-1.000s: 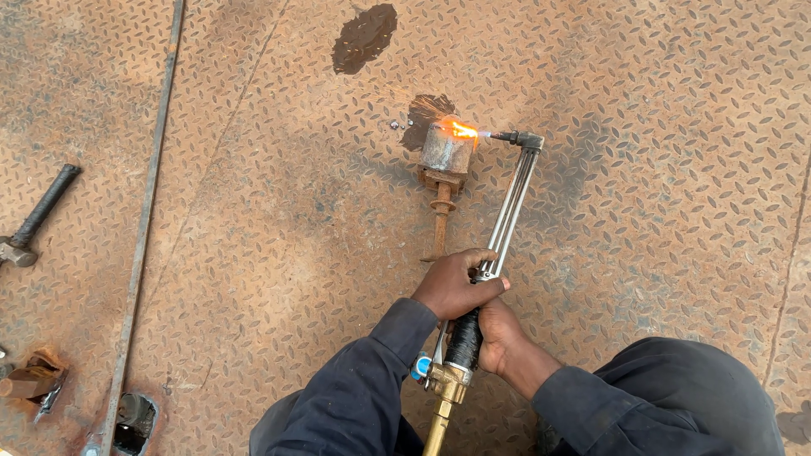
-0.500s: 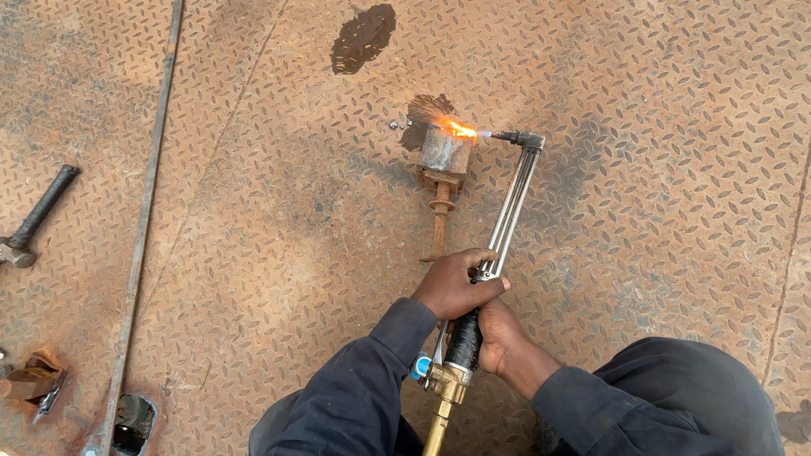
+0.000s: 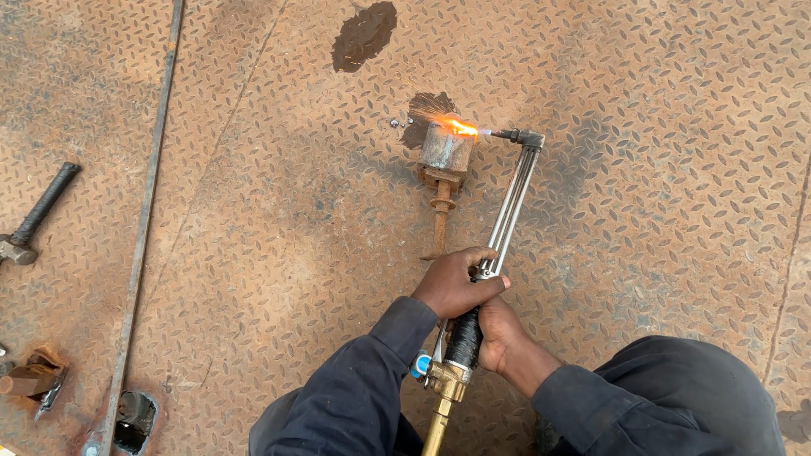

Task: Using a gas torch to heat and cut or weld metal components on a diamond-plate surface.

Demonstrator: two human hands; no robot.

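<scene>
A cutting torch (image 3: 500, 221) with long silver tubes, a black grip and brass fittings points away from me. My left hand (image 3: 456, 283) wraps the tubes just above the grip. My right hand (image 3: 500, 338) holds the black grip from the right. The torch's bent tip throws an orange flame with sparks against the top of a grey metal cylinder (image 3: 445, 148). That cylinder sits on a rusty threaded bolt-like piece (image 3: 440, 215) lying on the checker-plate floor (image 3: 279, 219).
A hammer (image 3: 35, 218) lies at the far left. A long thin rod (image 3: 144, 228) runs top to bottom along a plate seam. Rusty scrap (image 3: 29, 380) and a hole (image 3: 131, 415) sit at the lower left. A dark stain (image 3: 363, 34) marks the floor above.
The flame stays on the cylinder's top and its sparks flicker. Both hands and the torch hold nearly the same place.
</scene>
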